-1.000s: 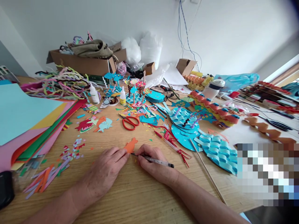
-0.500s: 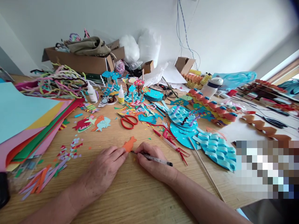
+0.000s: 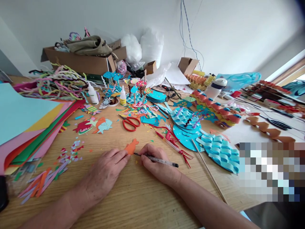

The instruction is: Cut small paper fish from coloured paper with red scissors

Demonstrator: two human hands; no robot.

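Observation:
A small orange paper fish (image 3: 131, 147) lies on the wooden table (image 3: 133, 197), tail pointing away from me. My left hand (image 3: 108, 171) presses its near end with the fingertips, fingers close together. My right hand (image 3: 158, 163) pinches a clear pen with a black cap end (image 3: 164, 161); the pen's tip is at the right edge of the fish. Red-handled scissors (image 3: 130, 123) rest beyond the fish. Several cut paper fish (image 3: 102, 125) lie to the left of the scissors.
Stacked coloured paper (image 3: 26, 117) and paper strips (image 3: 43, 184) are at the left. Glue bottles (image 3: 93, 93), paper scraps (image 3: 140, 111) and blue woven discs (image 3: 182, 119) stand or lie farther back. A wooden stick (image 3: 209, 171) and red pens (image 3: 168, 143) lie right of my hands.
The view has shifted slightly. Both hands keep their places at the fish, and the pen's tip remains at its right edge.

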